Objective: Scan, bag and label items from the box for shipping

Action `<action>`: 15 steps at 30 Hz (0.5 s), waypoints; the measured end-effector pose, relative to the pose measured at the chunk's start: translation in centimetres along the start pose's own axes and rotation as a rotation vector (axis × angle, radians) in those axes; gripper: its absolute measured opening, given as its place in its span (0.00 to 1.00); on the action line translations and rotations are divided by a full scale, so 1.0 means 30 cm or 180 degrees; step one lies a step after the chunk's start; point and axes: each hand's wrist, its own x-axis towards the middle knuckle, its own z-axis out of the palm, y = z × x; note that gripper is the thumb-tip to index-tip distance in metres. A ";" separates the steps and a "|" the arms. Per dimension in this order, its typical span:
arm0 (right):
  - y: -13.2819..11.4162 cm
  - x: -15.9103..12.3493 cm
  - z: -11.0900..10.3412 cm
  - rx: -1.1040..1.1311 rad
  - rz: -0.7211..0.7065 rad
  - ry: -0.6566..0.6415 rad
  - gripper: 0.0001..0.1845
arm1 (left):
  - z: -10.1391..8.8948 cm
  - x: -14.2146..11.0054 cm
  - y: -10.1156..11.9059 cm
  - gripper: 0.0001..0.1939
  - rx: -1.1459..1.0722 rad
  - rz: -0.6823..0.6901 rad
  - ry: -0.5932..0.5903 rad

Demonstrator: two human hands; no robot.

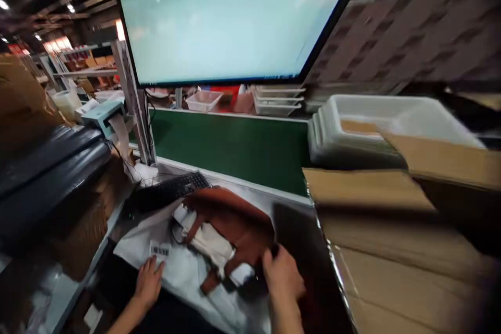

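A brown item (250,224), perhaps a bag, lies on a white plastic bag (182,271) in front of me. White wrapping (213,242) shows along the brown item's straps or edges. My left hand (148,284) rests on the plastic bag with its fingers stretched out, just below a barcode label (159,249). At the brown item's right edge, my right hand (284,274) has its fingers curled closed. Something dark shows by its thumb, but blur hides what the hand holds.
Behind the work surface runs a green conveyor belt (230,141), with a large monitor (235,21) above it. A keyboard (183,185) lies ahead. Open cardboard boxes (391,240) and stacked white tubs (352,151) stand right. Dark plastic packages (50,167) and a label printer (104,115) are left.
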 end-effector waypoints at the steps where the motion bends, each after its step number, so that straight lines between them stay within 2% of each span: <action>1: -0.050 -0.056 0.019 0.0183 -0.0186 -0.0060 0.38 | -0.001 -0.084 -0.030 0.45 -0.0030 0.0079 -0.0218; 3: -0.205 -0.155 0.111 0.0317 -0.0594 -0.0360 0.36 | -0.005 -0.189 -0.103 0.45 -0.0086 0.0226 -0.0590; 4: -0.300 -0.201 0.176 0.0410 -0.0991 -0.0699 0.34 | -0.005 -0.210 -0.141 0.44 -0.0121 0.0300 -0.0752; 6: -0.492 -0.287 0.322 0.0395 -0.1716 -0.1455 0.31 | 0.001 -0.208 -0.211 0.43 -0.0230 0.0443 -0.1032; 9: -0.730 -0.391 0.527 0.0268 -0.2258 -0.2017 0.25 | 0.013 -0.164 -0.278 0.39 -0.0404 0.0645 -0.1273; 12: -0.855 -0.422 0.662 -0.0003 -0.2471 -0.2234 0.20 | 0.022 -0.135 -0.301 0.34 -0.0466 0.0800 -0.1265; 15: -0.871 -0.343 0.702 -0.0353 -0.2378 -0.2190 0.18 | 0.048 -0.129 -0.306 0.32 -0.0552 0.0885 -0.1194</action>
